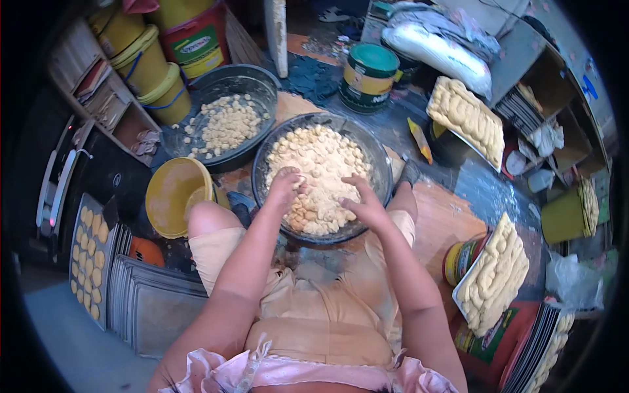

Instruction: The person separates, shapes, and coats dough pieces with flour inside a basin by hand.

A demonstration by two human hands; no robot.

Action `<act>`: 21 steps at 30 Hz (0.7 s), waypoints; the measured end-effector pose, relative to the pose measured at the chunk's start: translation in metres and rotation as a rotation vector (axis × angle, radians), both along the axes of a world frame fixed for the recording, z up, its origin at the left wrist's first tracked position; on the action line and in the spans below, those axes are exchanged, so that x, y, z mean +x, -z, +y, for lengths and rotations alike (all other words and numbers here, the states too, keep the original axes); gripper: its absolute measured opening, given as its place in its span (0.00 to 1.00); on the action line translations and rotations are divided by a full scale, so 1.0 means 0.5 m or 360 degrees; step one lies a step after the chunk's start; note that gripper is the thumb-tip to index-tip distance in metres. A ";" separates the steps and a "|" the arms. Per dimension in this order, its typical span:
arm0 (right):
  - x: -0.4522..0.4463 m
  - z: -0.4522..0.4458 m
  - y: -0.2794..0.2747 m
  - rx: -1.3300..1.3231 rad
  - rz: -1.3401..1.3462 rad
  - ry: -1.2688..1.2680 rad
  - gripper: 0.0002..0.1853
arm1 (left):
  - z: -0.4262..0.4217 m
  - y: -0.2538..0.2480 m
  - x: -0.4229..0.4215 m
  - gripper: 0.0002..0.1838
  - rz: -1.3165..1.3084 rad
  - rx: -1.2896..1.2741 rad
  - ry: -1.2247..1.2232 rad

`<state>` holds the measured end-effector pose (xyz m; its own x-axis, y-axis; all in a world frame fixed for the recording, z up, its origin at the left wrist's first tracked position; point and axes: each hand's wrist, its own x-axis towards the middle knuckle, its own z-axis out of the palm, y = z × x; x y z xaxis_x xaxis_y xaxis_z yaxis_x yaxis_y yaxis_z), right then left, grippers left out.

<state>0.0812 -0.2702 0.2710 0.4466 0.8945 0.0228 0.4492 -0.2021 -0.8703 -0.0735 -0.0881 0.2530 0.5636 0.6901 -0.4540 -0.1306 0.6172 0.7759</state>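
Between my knees sits a wide dark basin (388, 171) holding many small dough balls (314, 141) and pale flour or crumbly dough (324, 190). My left hand (285, 187) is over the basin's left half, its fingers curled around a pale dough ball (301, 181). Over the right half, my right hand (364, 204) has its thumb and fingers apart, close to the floury heap, with nothing visible in it. Whether its fingertips touch the heap is unclear.
A second dark basin (267, 88) with dough pieces stands behind at left, near a yellow bucket (164, 196). At right, trays of shaped dough (466, 118) and braided dough (495, 275) rest on buckets. Stacked metal trays (157, 301) lean at lower left. A green-lidded bucket (370, 75) stands ahead.
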 end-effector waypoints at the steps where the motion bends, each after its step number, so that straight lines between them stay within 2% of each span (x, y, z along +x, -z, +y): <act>1: -0.008 -0.039 -0.052 -0.0074 0.0048 -0.0169 0.28 | 0.000 0.012 0.003 0.11 0.0042 0.0099 -0.0016; 4: -0.042 -0.161 -0.169 -0.0383 0.0209 -0.0600 0.23 | 0.027 0.068 0.010 0.09 0.0297 0.0133 0.0096; 5: -0.059 -0.208 -0.193 -0.0473 0.0252 -0.0729 0.21 | 0.024 0.070 0.011 0.09 0.0423 0.0274 0.0130; 7: -0.081 -0.305 -0.202 -0.0624 0.0469 -0.1183 0.16 | 0.029 0.101 0.014 0.15 0.0542 0.0485 0.0304; 9: -0.117 -0.384 -0.217 -0.0923 0.0763 -0.1321 0.14 | 0.050 0.179 0.024 0.25 0.0618 0.0853 0.0440; 10: -0.139 -0.412 -0.247 -0.1090 0.0553 -0.1176 0.16 | 0.038 0.170 0.034 0.25 0.0794 0.1039 0.0456; 12: -0.179 -0.476 -0.239 -0.0819 0.0612 -0.0838 0.14 | -0.001 0.113 0.052 0.26 0.1133 0.1432 0.0465; 13: -0.190 -0.492 -0.244 -0.0876 0.0555 -0.0747 0.15 | -0.019 0.083 0.063 0.24 0.1153 0.1446 0.0576; 16: -0.208 -0.525 -0.262 -0.0974 0.0412 -0.0590 0.18 | -0.090 0.006 0.086 0.25 0.1082 0.1879 0.0830; 18: -0.211 -0.553 -0.262 -0.0965 0.0380 -0.0635 0.20 | -0.132 -0.042 0.088 0.21 0.0542 0.1698 0.1321; 19: -0.213 -0.575 -0.258 -0.0983 0.0615 -0.0636 0.24 | -0.168 -0.084 0.081 0.19 0.0403 0.1597 0.1651; 20: -0.221 -0.593 -0.249 -0.0965 0.0602 -0.0613 0.24 | -0.209 -0.126 0.070 0.18 0.0263 0.1478 0.1977; 21: -0.227 -0.609 -0.239 -0.0950 0.0592 -0.0593 0.24 | -0.242 -0.148 0.056 0.17 -0.0025 0.1604 0.2229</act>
<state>-0.0324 -0.5749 0.3902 -0.0001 0.8006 -0.5992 0.2802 -0.5752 -0.7685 -0.0454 -0.2089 0.3268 0.9367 -0.3035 -0.1744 0.0284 -0.4308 0.9020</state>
